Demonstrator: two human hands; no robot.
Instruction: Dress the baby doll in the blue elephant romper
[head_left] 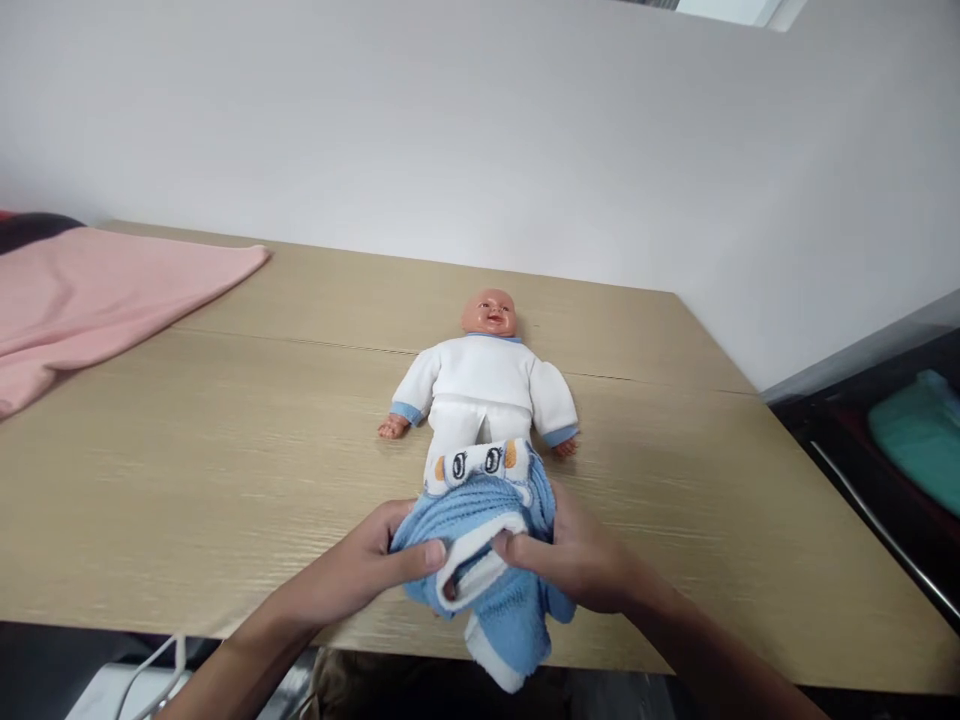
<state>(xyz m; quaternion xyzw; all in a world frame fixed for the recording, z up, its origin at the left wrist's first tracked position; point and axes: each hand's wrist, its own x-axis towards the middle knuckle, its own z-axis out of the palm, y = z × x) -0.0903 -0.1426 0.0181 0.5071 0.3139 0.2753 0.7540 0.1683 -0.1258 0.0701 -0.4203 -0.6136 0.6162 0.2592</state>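
A baby doll lies on its back on the wooden table, head toward the wall, in a white top with blue cuffs and white trousers. Over its lower legs is a bunched blue and white fleecy garment with embroidered eyes and orange patches. My left hand grips the garment's left side, thumb by the white-edged opening. On the right side, my right hand pinches the edge of the same opening. The doll's feet are hidden by the cloth. One end of the garment hangs toward the table's near edge.
A pink cloth is spread on the table at the left, with a dark item behind it. A pale wall rises behind the table. Off the right edge lies a green item on something dark. A white object with a cable is below, lower left.
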